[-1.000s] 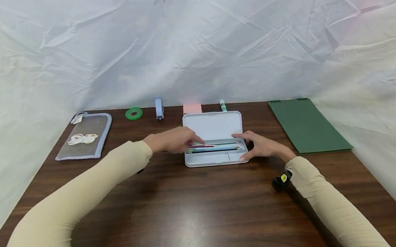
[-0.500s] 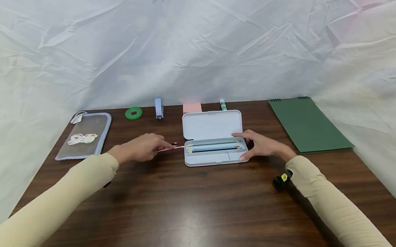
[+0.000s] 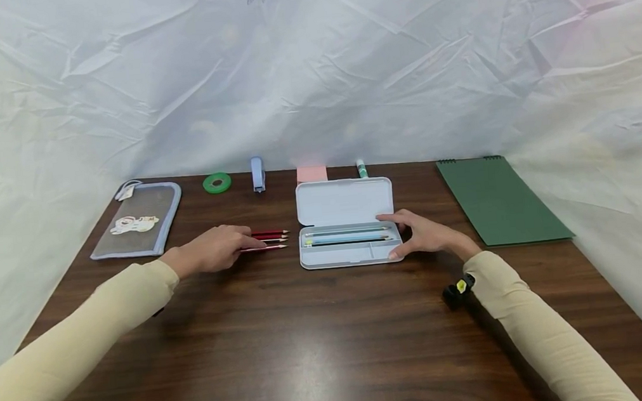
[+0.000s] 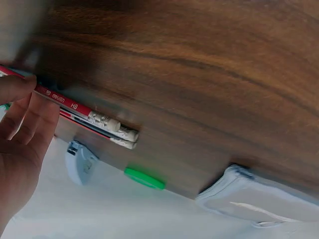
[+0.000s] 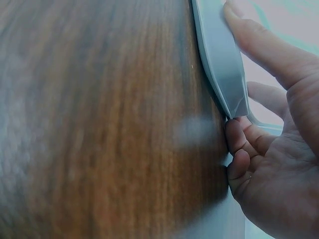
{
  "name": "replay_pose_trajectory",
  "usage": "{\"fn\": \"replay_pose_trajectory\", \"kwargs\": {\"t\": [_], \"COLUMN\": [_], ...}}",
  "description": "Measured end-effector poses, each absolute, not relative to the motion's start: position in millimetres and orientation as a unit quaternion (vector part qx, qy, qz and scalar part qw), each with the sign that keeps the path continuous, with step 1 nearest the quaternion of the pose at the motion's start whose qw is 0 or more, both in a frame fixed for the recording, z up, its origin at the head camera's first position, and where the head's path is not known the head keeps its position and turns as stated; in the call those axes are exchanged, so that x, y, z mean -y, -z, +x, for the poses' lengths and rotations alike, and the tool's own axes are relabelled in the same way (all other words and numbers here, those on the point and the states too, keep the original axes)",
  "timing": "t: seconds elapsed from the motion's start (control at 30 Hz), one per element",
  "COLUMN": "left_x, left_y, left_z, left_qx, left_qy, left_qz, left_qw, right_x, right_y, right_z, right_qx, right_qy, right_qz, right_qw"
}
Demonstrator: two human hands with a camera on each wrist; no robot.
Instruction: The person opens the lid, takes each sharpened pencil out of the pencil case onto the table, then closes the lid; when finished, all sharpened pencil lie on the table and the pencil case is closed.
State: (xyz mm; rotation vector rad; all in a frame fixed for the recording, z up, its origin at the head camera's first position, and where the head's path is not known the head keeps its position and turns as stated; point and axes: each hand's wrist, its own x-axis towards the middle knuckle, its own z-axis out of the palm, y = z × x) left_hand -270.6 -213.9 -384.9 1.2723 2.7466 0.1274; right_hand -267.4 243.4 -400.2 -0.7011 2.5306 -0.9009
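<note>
with my left hand point(image 3: 216, 249) i am pinching a red pencil point(image 4: 61, 98) between thumb and fingers, just left of the pencil case point(image 3: 332, 260); its tip is pointing toward the case, and i can't tell whether it is touching the surface point(image 3: 309, 329). other red pencils point(image 3: 270, 233) are lying close alongside, on its far side. my right hand point(image 3: 426, 234) is gripping the right end of the case, thumb pressing the near edge, a finger reaching to the far side by the opened lid point(image 3: 344, 201). inside, light blue pencils point(image 3: 350, 239) and a dark pencil point(image 3: 353, 243) are lying in the long back compartment. toward the back, from left to right, a mesh pouch point(image 3: 121, 241), a green tape roll point(image 3: 208, 184), a light blue stapler point(image 3: 258, 173), a pink pad point(image 3: 311, 174) and a green-and-white tube point(image 3: 361, 170) are sitting; a green notebook point(image 3: 505, 203) is lying to the right, apart from my hand.
</note>
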Motion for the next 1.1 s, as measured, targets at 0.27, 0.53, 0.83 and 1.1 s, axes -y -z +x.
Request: {"fn": "replay_pose_trajectory", "kwargs": {"t": [0.27, 0.53, 0.83, 1.1], "left_x": [217.2, 216.6, 217.5, 212.1], "left_y": [388.3, 388.3, 388.5, 389.2], "left_z": [-272.0, -274.4, -276.1, -277.2], "left_qx": [-0.905, -0.908, -0.914, -0.918], "left_qy": [-0.021, -0.012, -0.023, -0.017], "left_qz": [0.425, 0.418, 0.403, 0.393], "left_qw": [0.020, 0.007, -0.025, -0.047], "right_x": [-244.6, -244.5, -243.6, -244.7], "right_y": [400.9, 400.7, 399.8, 400.9], "right_z": [-268.9, -269.7, -268.0, -268.6], "right_qx": [-0.897, -0.898, -0.895, -0.895], "right_qy": [0.314, 0.315, 0.317, 0.318], "right_qz": [-0.254, -0.249, -0.256, -0.254], "right_qw": [0.180, 0.182, 0.180, 0.182]}}
